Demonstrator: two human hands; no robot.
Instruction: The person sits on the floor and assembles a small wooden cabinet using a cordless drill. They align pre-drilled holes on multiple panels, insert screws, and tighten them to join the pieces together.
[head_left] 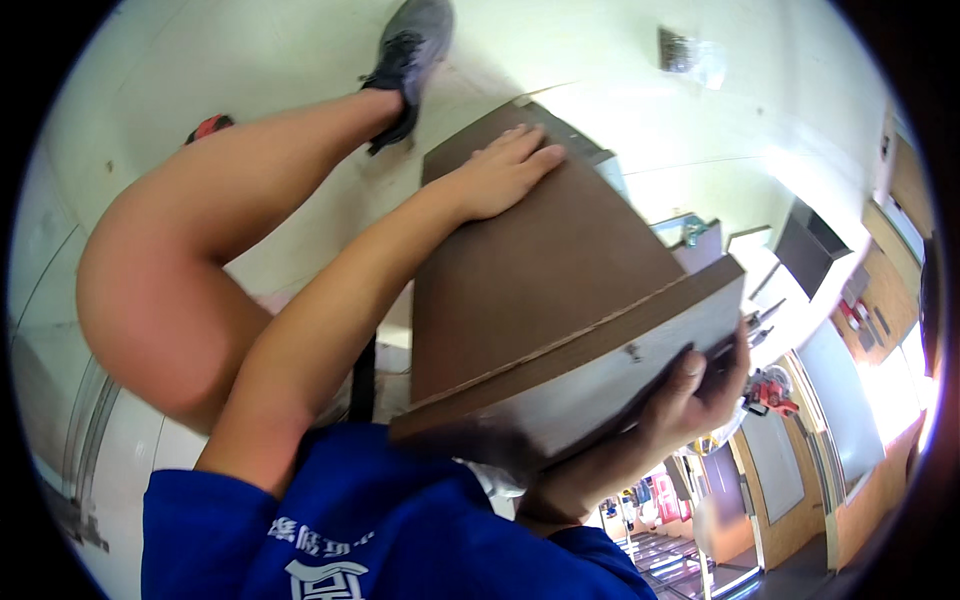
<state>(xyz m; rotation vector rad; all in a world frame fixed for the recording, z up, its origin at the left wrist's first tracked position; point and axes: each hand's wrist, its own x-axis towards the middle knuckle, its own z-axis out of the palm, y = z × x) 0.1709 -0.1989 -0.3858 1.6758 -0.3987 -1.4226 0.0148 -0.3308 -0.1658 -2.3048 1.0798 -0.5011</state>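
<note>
A brown, drawer-like wooden box (530, 290) is tilted close against my body, its wide side facing up. Across its near end runs a thicker end panel (600, 390) with a pale, shiny face and a small metal fitting. My left hand (505, 172) lies flat on the brown side near the far edge, fingers stretched out. Around the right end of the end panel, my right hand (695, 390) is closed, thumb on the pale face and fingers at the outer edge. The box's inside and underside are hidden.
My bent leg and dark shoe (410, 60) are at the left on the pale floor (560, 50). A small clear bag (690, 58) lies far off. At right are a dark panel (808, 248), a red power tool (770, 392) and wooden boards (775, 465).
</note>
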